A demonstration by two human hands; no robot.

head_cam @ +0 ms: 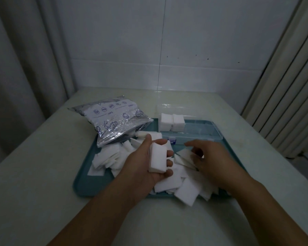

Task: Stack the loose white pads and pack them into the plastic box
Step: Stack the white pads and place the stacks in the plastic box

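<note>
My left hand [142, 162] is closed around a neat stack of white pads [157, 158], held upright over the teal tray [85, 183]. Loose white pads [172, 181] lie scattered in a heap across the tray. My right hand [208, 157] hovers palm down over the right side of the heap, fingers curled and touching a loose pad [185, 153]; whether it grips that pad is unclear. The clear plastic box [199, 132] stands open at the tray's back right, with two stacks of pads [172, 122] in its left end.
A crinkled plastic bag [114, 119] printed with blue drawings lies at the tray's back left, partly over its rim. The tray sits on a pale table [43, 157] against a white wall, with curtains on both sides.
</note>
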